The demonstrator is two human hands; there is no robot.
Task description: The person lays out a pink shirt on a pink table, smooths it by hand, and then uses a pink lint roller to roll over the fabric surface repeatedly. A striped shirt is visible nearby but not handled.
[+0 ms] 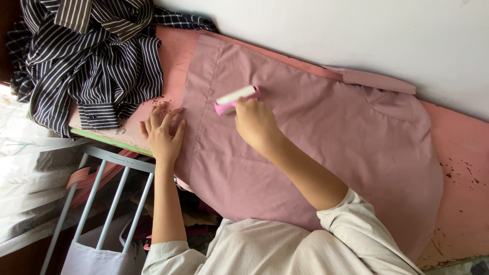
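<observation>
A dusty pink shirt (326,137) lies spread flat on a worn pink table (458,168). My right hand (256,124) grips the pink handle of a lint roller (236,98), whose white roll rests on the shirt near its left edge. Fingers spread, my left hand (163,131) presses flat on the table and the shirt's left hem. The shirt's collar (377,80) lies against the wall at the far side.
A crumpled black-and-white striped shirt (91,61) is heaped at the table's left end. A white wall (356,30) runs along the far side. Below the table's left edge stands a grey metal rack (109,188) with hangers and a white bag.
</observation>
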